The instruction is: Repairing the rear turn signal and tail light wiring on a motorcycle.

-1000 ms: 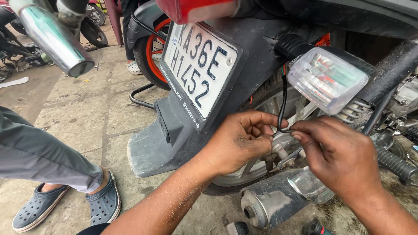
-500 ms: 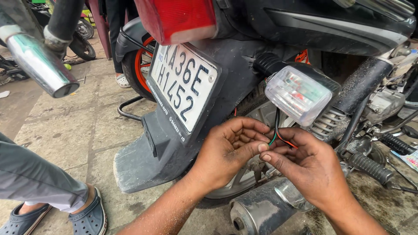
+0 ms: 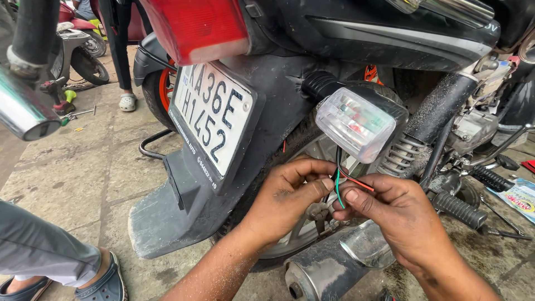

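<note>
Green wire (image 3: 337, 192) pinched between both hands, wheel close behind

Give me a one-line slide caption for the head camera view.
Left hand and right hand pinch thin green and red wires hanging from a clear plastic turn-signal lamp beside a black motorcycle mudguard.

Green and red wires (image 3: 339, 187) are pinched by the left hand (image 3: 290, 198) and right hand (image 3: 398, 214); a clear indicator lamp (image 3: 356, 122) is seen just above.
</note>
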